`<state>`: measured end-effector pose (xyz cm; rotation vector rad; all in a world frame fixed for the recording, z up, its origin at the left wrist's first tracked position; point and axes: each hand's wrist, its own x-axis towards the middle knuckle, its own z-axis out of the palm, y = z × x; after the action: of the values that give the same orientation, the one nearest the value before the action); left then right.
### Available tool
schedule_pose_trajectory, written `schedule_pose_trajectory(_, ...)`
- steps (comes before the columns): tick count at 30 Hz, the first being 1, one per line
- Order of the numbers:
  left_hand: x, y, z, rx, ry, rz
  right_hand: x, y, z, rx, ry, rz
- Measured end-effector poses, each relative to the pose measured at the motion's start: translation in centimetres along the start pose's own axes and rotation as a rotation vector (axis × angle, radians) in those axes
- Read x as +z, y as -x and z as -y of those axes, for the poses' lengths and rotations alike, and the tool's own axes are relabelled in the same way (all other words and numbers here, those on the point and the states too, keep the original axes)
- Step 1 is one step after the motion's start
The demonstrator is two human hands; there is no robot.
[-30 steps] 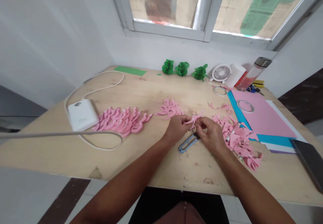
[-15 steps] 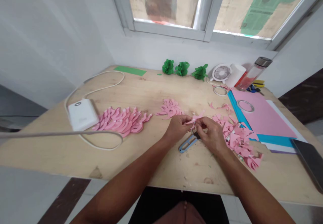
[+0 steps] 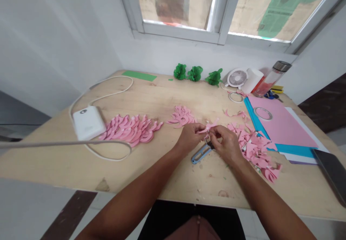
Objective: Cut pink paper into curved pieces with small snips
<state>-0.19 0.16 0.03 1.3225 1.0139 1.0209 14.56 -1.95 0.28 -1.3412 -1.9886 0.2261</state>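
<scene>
Left hand [image 3: 190,137] and right hand [image 3: 226,142] both pinching the pink paper piece [image 3: 210,126], held between them just above the blue cutter [image 3: 200,155]. Pink scraps [image 3: 256,149] to the right, cut pink curls [image 3: 132,129] to the left. White device [image 3: 88,122] has a dark oval mark plus faint lettering, too blurred to read. Window paper [image 3: 252,16] carries print, also unreadable at this size.

Pale wooden surface [image 3: 151,99] here, and it's busy: white box [image 3: 88,124] on the left, overlapping pink curved cutouts [image 3: 132,129] right beside it, a smaller pink cluster [image 3: 182,116] mid-surface, blue cutter [image 3: 201,155] nearer the front, pink scraps [image 3: 256,149] scattered right, and green paper shapes [image 3: 195,74] lining the back!
</scene>
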Motion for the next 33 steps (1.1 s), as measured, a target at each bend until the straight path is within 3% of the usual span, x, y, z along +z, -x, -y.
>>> schedule_pose_trajectory(33,-0.05,-0.28,0.54,0.023,-0.006,0.008,0.05,-0.02,-0.16,0.022,-0.014,0.026)
